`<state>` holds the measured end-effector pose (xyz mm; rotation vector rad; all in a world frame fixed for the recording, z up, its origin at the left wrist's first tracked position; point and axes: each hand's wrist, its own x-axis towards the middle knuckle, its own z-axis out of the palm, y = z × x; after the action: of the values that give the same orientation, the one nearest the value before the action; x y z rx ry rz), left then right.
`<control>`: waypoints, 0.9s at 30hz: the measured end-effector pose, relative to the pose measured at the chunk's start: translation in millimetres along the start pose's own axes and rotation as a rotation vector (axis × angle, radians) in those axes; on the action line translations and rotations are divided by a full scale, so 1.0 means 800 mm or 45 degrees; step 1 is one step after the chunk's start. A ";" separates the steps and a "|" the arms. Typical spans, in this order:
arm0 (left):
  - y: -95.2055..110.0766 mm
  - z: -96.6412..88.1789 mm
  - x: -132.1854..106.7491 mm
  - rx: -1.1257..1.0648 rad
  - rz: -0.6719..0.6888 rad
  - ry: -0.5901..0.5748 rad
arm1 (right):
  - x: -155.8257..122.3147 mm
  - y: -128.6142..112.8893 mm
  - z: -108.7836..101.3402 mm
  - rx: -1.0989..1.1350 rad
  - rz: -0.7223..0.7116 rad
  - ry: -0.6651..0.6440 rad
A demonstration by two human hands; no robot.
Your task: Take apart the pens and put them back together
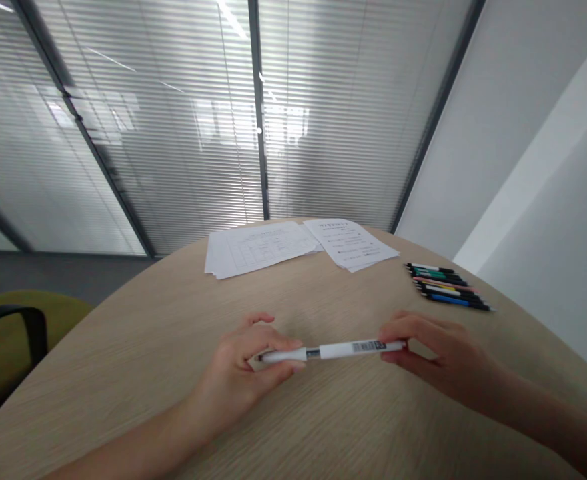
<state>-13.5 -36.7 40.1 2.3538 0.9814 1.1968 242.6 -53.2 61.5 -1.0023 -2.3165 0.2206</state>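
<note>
Head camera view, looking down across a round pale wood tabletop (123,373). Near the front edge, two bare hands hold one white pen (343,349) level, just above the wood, between them. The left hand (246,363) has thumb and fingers closed around the pen's left end. The right hand (438,353) pinches the other end, close to a barcode label on the barrel. A short dark gap shows at the pen's middle, where two white sections meet.

Judging from this, the pen is being worked at that joint; whether it is being separated or joined cannot be told. Either way calls for both grips staying firm and in line.

Toward the far edge lie two stacks of printed papers (261,247). By the right edge, well apart from the hands, is a row of coloured pens (448,287). A green chair (3,333) stands off the left edge, and blinds (173,133) hang behind.
</note>
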 end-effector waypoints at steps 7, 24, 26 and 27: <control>0.005 -0.004 0.000 0.105 0.232 -0.003 | -0.001 -0.005 0.005 0.025 0.090 -0.068; 0.005 -0.008 0.002 0.163 0.267 0.005 | -0.003 0.010 0.008 0.513 0.247 -0.142; 0.006 -0.009 0.004 0.119 0.219 0.038 | -0.003 0.010 0.005 0.288 0.077 -0.009; 0.007 -0.009 0.004 0.095 0.190 0.049 | -0.003 0.009 0.004 0.183 -0.003 0.046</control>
<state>-15.6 -38.3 49.2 2.5101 0.8900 1.2850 246.5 -49.9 54.8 -0.9241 -2.2346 0.3599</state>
